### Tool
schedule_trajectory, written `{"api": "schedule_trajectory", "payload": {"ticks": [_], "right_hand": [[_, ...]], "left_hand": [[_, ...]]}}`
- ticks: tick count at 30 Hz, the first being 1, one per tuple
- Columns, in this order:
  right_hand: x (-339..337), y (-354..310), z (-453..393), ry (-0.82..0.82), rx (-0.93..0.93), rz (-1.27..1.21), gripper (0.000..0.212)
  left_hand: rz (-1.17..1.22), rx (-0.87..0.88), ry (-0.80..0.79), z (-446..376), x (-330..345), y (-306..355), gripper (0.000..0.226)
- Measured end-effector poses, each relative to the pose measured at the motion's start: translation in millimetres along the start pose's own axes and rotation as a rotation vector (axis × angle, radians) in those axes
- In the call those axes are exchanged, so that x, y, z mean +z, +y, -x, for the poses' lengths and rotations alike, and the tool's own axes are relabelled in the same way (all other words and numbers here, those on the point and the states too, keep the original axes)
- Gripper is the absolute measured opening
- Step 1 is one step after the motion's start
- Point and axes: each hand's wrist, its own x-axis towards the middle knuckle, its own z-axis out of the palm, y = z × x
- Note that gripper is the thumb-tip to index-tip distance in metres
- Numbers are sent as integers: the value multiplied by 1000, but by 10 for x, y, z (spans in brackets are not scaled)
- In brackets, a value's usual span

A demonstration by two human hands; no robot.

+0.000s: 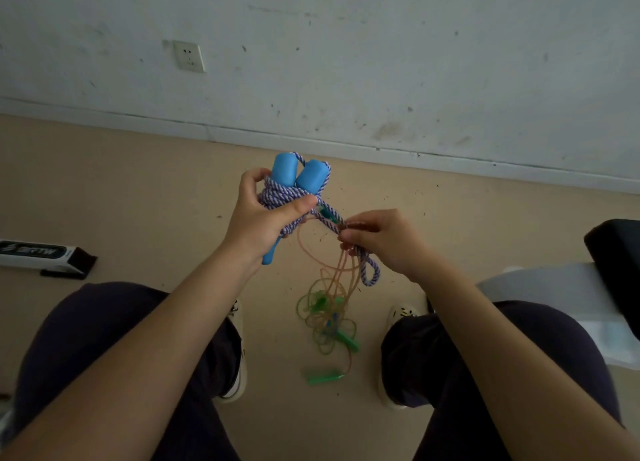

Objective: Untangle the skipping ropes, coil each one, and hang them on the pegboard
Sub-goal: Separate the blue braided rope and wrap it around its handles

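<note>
The left hand (258, 218) is closed round the blue handles (294, 176) and coiled braided rope (284, 195), the right hand (377, 240) pinches its limp, light tail near the tangled thin plastic ropes (329, 315) below, which look slippery, so gripping by the handles seems safest.
</note>
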Motion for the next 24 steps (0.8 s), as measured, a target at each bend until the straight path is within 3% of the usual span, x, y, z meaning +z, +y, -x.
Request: {"api": "schedule_trajectory", "payload": {"ticks": [3,8,15,19,22,24], "right_hand": [[-28,-40,9,26,-7,-40,5],[-75,-94,90,-195,52,51,32],[-47,-101,129,-210,-45,-91,75],[16,-100,137,-289,-81,-250,57],[0,-102,131,-304,-63,-299,66],[6,-104,122,-227,2,-161,72]], "left_hand": [[12,19,36,4,-4,13,73],[10,69,87,-25,-68,65,49],[-24,88,9,10,-58,64,41],[-3,87,-17,14,-55,58,56],[-32,102,27,10,-47,43,52],[-45,107,53,-5,-61,43,50]]}}
